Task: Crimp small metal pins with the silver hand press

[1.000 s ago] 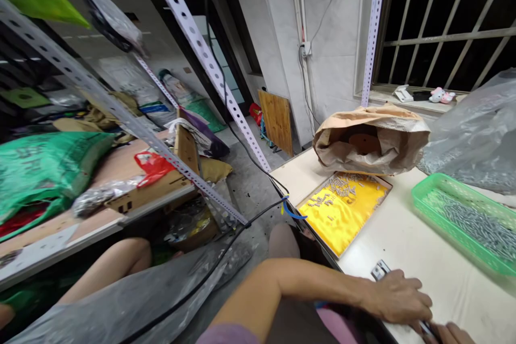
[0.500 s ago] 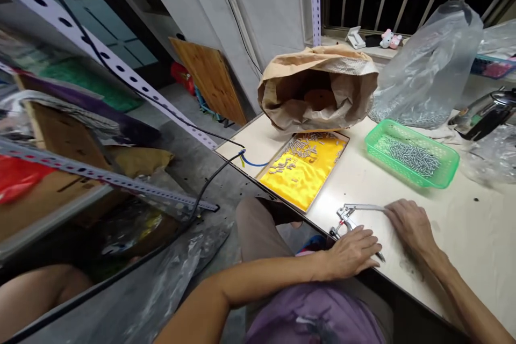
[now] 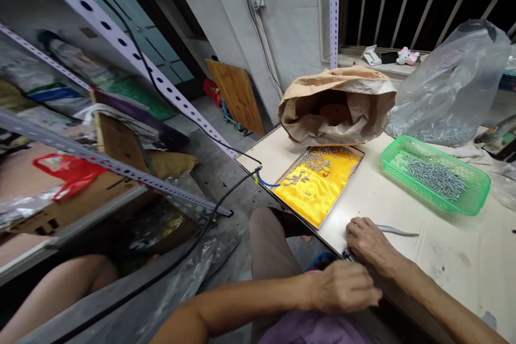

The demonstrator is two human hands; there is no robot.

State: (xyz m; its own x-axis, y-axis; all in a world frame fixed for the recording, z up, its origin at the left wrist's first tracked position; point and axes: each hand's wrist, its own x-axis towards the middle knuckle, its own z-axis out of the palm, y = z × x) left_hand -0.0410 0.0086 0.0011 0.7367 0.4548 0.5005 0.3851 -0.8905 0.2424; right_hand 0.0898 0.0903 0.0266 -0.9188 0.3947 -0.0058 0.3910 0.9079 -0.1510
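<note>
My right hand (image 3: pixel 366 239) is curled over the head of a silver pliers-like tool near the table's front edge. The tool's long curved handle (image 3: pixel 397 230) sticks out to the right from behind the fingers, and a small dark end shows below them. In front of the edge, my left hand (image 3: pixel 342 286) is closed, knuckles up; whatever it holds, if anything, is hidden. A yellow cloth-covered board (image 3: pixel 312 204) with loose small metal pins (image 3: pixel 318 158) lies on the table ahead. A green plastic basket (image 3: pixel 393 164) holds many similar metal pins (image 3: pixel 435 176).
An open brown paper sack (image 3: pixel 298 99) stands behind the yellow board. A clear plastic bag (image 3: pixel 463 80) of metal pins sits at the back right. Black cable (image 3: pixel 226 199) runs from the table's left corner. Perforated metal shelving (image 3: pixel 169 91) rises on the left.
My right hand has moved left from the tool's long handle onto its head. My left hand has come off the tool, drawn back toward my body and closed. The view has shifted.
</note>
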